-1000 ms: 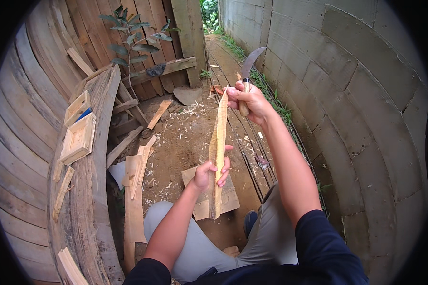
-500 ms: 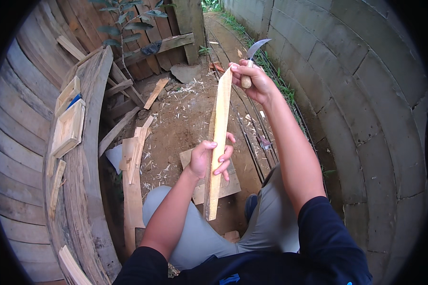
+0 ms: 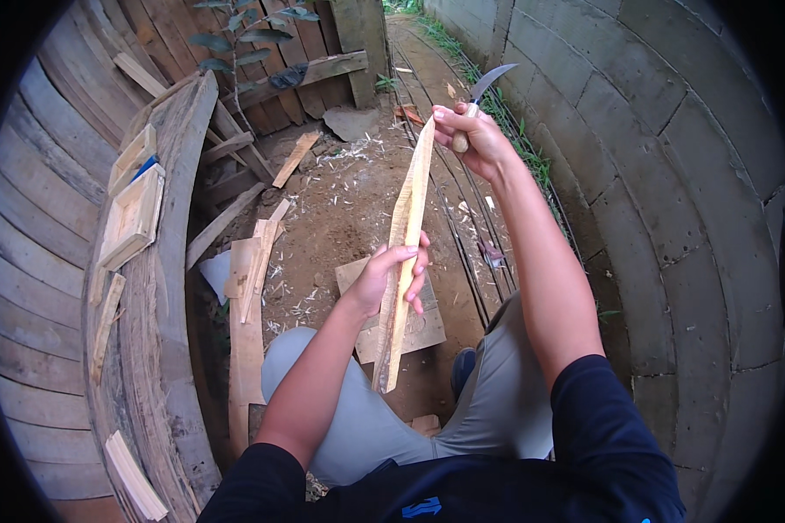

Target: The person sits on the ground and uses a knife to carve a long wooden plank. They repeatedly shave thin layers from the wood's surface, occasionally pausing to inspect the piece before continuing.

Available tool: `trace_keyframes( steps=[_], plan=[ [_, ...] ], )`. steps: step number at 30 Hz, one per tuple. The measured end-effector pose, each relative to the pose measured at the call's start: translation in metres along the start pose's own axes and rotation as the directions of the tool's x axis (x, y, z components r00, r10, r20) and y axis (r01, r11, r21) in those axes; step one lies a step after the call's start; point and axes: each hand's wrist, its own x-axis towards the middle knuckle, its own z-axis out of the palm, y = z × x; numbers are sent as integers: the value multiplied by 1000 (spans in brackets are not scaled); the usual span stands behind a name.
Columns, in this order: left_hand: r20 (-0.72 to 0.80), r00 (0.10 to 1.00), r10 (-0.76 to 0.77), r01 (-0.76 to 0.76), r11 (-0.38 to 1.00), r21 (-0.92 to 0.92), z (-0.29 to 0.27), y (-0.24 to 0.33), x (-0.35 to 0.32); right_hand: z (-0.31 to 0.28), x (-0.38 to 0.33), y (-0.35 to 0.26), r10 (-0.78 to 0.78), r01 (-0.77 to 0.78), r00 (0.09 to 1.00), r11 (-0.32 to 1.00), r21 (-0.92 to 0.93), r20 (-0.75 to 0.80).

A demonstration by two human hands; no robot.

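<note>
A long pale wooden slat (image 3: 407, 218) stands nearly upright in front of me, tapering toward its top end. My left hand (image 3: 394, 277) grips it around the middle. My right hand (image 3: 475, 138) is closed on the wooden handle of a curved-blade knife (image 3: 487, 84) right at the slat's top end, blade pointing up and away. My knees in grey trousers show below the slat.
A flat board (image 3: 427, 327) lies on the dirt under the slat. Loose planks (image 3: 249, 288) and wood chips lie to the left. A curved wooden bench (image 3: 157, 305) with small wooden frames (image 3: 131, 218) runs along the left. A concrete block wall (image 3: 672, 174) is on the right.
My right hand with the knife has drawn up along the slat to its top end. The left hand has stayed on the slat's middle, and the view has shifted slightly.
</note>
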Motion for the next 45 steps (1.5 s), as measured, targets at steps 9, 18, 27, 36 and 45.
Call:
trace_keyframes(
  steps=[9, 18, 27, 36, 45],
  plan=[
    [-477, 868, 142, 12, 952, 305, -1, -14, 8, 19, -14, 15, 187, -178, 982, 901, -395, -16],
    [-611, 756, 235, 118, 869, 480, -8, -22, 13, 37, -8, 73, 249, -243, 966, 785, -570, -69],
    [-551, 738, 390, 207, 647, 734, -12, -21, 13, 34, -4, 72, 188, -297, 949, 800, -521, -251],
    [-503, 721, 478, 136, 613, 778, -20, -25, 13, 24, -3, 71, 245, -303, 953, 796, -524, -178],
    [-474, 714, 516, 150, 549, 823, -35, -35, 15, 26, -4, 73, 256, -304, 952, 730, -613, -168]
  ],
)
